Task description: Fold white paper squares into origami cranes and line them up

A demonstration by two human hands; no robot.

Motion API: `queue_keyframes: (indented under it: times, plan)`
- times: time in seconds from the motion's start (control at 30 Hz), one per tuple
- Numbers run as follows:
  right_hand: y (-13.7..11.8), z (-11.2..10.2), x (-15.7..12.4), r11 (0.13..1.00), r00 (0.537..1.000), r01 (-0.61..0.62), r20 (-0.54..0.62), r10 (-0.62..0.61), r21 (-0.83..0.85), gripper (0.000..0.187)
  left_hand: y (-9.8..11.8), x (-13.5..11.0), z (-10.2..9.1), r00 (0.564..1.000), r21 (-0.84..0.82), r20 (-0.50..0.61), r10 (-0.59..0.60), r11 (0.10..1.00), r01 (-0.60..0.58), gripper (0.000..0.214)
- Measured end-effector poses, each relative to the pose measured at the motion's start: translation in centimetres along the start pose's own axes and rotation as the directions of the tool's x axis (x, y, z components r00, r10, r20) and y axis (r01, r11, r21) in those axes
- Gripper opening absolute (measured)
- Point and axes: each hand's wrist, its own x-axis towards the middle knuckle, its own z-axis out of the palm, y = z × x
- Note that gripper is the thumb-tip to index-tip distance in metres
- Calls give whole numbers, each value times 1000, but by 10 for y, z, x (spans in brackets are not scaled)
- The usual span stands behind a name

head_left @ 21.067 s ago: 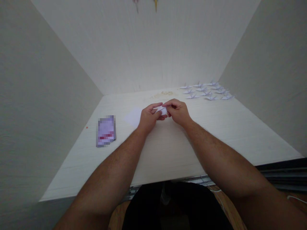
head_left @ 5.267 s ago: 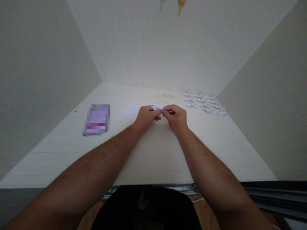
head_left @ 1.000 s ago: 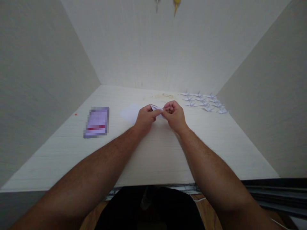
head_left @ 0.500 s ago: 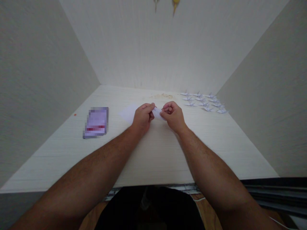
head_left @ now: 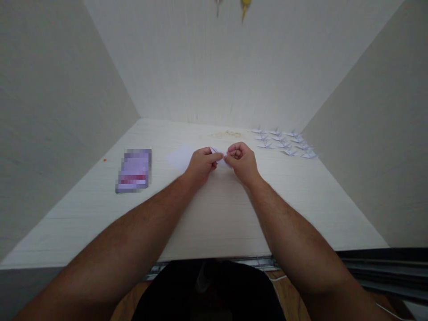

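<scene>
Between my two hands is a small folded piece of white paper, held a little above the table. My left hand is closed on its left side, with the thumb stretched across the front of it. My right hand pinches its right side between thumb and forefinger, the other fingers curled in. The fingers cover much of the paper, so its full shape is hidden. Partly behind my left hand, white paper sheets lie flat on the table.
Several folded white paper cranes stand in rows at the back right. On the left lies a blurred purple-and-white flat item. A small orange speck is near the left wall. Walls enclose the white table on three sides.
My left thumb has moved right and down across the paper, closer to my right fingertips. My right hand keeps its pinch in nearly the same place.
</scene>
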Motion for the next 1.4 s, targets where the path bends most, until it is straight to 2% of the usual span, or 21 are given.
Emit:
queue_keyframes:
  times: [0.23, 0.5, 0.63, 0.83, 1.13, 1.4]
  plan:
    - [-2, -1, 0, 998, 999, -44, 28, 43, 38, 29, 0, 0, 1, 999, 21, -39, 23, 1000, -22, 20]
    - [2, -5, 3, 985, 992, -103, 88, 92, 138, 37, 3, 2, -2, 998, -62, -58, 6, 998, -10, 21]
    - [0, -3, 1, 981, 992, -120, 69, 110, 156, 34, 2, 3, -3, 999, -60, -49, 21, 998, -24, 21]
    - [-3, 0, -1, 989, 990, -139, 29, 137, 41, 23, 0, 2, -1, 999, -33, -42, 32, 999, -33, 17]
    - [-4, -1, -2, 992, 1000, -9, 14, 11, -125, 18, -1, -2, 2, 999, -94, 34, -3, 996, 6, 22]
    - [-7, 0, -4, 991, 999, 1, 51, 6, -135, 20, 2, 0, 1, 999, -191, -1, -54, 980, 53, 24]
